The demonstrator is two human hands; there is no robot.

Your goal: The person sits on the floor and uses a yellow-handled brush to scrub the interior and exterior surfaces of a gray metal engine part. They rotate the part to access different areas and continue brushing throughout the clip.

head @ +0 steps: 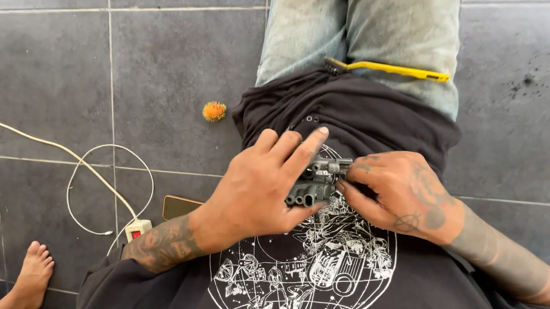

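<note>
Grey metal part (pixel 316 181) gripped between left hand (pixel 261 187), right hand (pixel 400 191), fingers curled.

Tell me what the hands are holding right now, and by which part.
Both hold a small grey metal part: the left hand grips its left side, and the right hand pinches its right end.

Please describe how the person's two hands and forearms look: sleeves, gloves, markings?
Both are bare, with no gloves, rings or watch visible. The left hand is unmarked, but dense dark tattoos cover its forearm near the wrist. The right hand has tattoos on its back, including round symbols, and tattoo bands run along its forearm. Short black shirt sleeves end near the elbows.
</note>
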